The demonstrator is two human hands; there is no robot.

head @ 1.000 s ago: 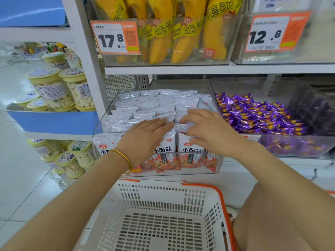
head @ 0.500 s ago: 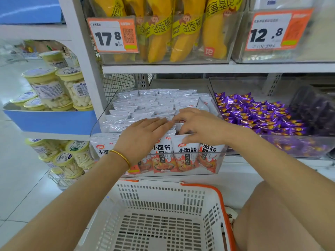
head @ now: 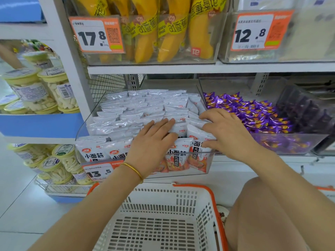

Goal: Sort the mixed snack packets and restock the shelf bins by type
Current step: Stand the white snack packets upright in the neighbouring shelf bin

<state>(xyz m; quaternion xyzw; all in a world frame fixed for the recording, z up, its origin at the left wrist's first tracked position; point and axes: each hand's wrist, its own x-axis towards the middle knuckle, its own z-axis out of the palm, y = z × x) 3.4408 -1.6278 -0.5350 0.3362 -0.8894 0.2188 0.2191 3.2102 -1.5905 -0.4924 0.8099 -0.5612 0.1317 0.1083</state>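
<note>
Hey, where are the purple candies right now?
In the head view the purple candies fill the clear bin at right, beside the white snack packets, below the 12.8 price tag, just past the right hand.

Plainly a snack shop — white shelves (head: 163, 68) lined with clear bins (head: 226, 86) of snack packets (head: 145, 105). Orange price tags (head: 96, 35) on the bin fronts — 17.8, 12.8, 13.5. Perforated shopping basket (head: 195, 186) below.
</note>
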